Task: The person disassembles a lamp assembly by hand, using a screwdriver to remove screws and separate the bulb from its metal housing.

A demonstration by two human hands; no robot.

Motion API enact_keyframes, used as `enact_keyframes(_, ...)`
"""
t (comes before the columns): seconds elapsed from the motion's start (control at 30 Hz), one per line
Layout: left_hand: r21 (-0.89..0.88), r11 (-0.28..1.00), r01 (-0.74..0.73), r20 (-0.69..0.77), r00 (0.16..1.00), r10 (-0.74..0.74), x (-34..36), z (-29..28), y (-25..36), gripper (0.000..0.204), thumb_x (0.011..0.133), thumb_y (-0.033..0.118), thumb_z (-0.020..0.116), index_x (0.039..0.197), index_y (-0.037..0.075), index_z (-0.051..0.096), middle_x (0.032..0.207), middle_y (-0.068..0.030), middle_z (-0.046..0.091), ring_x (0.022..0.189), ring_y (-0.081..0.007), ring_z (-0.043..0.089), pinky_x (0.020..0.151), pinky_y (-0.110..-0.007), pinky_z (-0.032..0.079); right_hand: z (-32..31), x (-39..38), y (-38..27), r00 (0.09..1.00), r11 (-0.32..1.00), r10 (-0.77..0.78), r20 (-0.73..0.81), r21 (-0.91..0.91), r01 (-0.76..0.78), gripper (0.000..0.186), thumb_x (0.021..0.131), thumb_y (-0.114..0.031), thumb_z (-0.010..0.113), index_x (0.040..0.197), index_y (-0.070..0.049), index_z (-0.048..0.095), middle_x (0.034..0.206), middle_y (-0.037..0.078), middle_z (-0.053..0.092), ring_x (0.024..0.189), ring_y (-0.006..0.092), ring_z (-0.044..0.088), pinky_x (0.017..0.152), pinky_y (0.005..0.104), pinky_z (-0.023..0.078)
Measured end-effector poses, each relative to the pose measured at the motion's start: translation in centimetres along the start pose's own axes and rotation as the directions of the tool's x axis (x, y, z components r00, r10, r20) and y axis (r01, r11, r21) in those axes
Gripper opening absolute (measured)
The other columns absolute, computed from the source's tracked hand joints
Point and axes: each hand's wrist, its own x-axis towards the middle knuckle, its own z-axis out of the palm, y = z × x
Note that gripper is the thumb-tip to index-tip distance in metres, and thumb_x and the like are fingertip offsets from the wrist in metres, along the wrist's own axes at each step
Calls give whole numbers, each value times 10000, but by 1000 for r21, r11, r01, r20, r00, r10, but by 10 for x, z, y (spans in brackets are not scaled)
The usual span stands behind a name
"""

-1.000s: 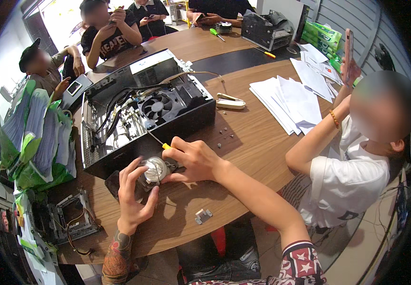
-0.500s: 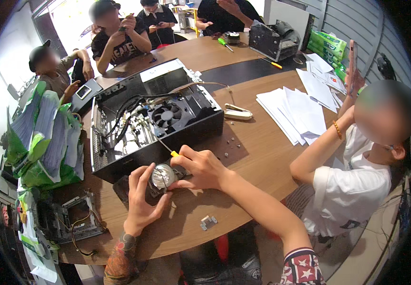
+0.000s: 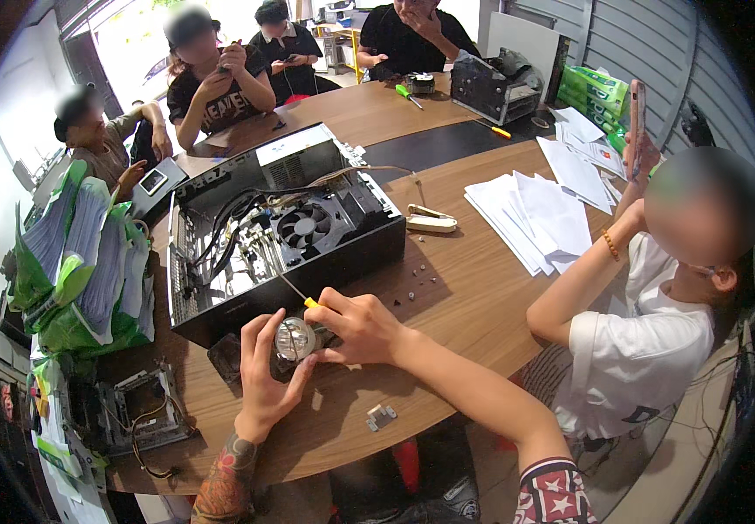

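Observation:
Close to the table's near edge, my left hand [image 3: 271, 384] grips a round, shiny silver metal part [image 3: 291, 339] between thumb and fingers. My right hand [image 3: 362, 329] is closed round a screwdriver with a yellow handle [image 3: 310, 303]; its thin shaft points up and left toward the computer case. The right thumb reaches the side of the round part, whose underside is hidden by my hands. Just beyond both hands lies the opened black computer case [image 3: 325, 262], with a fan [image 3: 304, 225], cables and a metal power supply [image 3: 293, 159] showing inside.
Several small screws [image 3: 421, 272] and a beige-handled tool [image 3: 431, 219] lie right of the case. A small metal piece [image 3: 381, 417] is near the front edge. Left are a metal frame [image 3: 139, 410] and green-wrapped packs [image 3: 89, 253]. Papers [image 3: 535, 218] and a seated person [image 3: 648, 349] are on the right.
The view has shifted slightly. My hands keep their hold on the round part and the screwdriver. Across the table, a person in black has brought a hand to the face.

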Motion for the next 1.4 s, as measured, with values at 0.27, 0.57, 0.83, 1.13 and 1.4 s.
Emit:
enact_keyframes(0.27, -60, 998, 27, -2, 1000, -28, 0, -3, 1, 640, 731, 65, 810, 1315, 22, 550, 1249, -169, 524, 1136, -323, 559, 974, -394, 471, -3, 2, -6, 998, 1000, 6, 61, 17, -8, 542, 708, -275, 843, 1104, -87, 524, 942, 91, 525, 791, 275, 656, 609, 355, 564)
enact_keyframes(0.57, -85, 995, 42, -16, 999, -44, 0, -5, -2, 528, 715, 70, 800, 1205, 46, 603, 1245, -170, 542, 1116, -322, 588, 941, -399, 494, -5, 1, 2, 999, 1000, -16, 45, -20, 17, 546, 715, -309, 858, 1128, -122, 553, 927, 68, 525, 687, 248, 626, 561, 331, 543)
enact_keyframes(0.83, -125, 991, 51, -12, 999, -53, 0, -6, 0, 550, 726, 53, 796, 1228, 27, 572, 1223, -172, 564, 1089, -332, 604, 936, -397, 495, -1, 1, -8, 999, 1000, 5, 42, -13, -5, 498, 706, -285, 841, 1061, -93, 548, 907, 85, 526, 743, 270, 653, 570, 354, 550)
enact_keyframes(1.13, -29, 1000, -4, -3, 1000, 4, 1, -5, 7, 552, 747, 5, 740, 1265, 26, 549, 1223, -190, 555, 1085, -376, 598, 904, -420, 504, 1, 2, -10, 999, 999, -23, 22, -33, 24, 505, 702, -276, 846, 1059, -91, 542, 895, 79, 523, 727, 260, 643, 563, 345, 545)
enact_keyframes(1.4, -5, 1000, -29, -33, 999, 29, 0, -2, 6, 537, 736, -4, 745, 1240, 33, 564, 1231, -186, 558, 1088, -381, 599, 909, -433, 508, 4, 3, -10, 999, 998, -41, 27, -48, 42, 529, 705, -253, 835, 1094, -89, 516, 896, 87, 516, 734, 256, 648, 564, 341, 543)
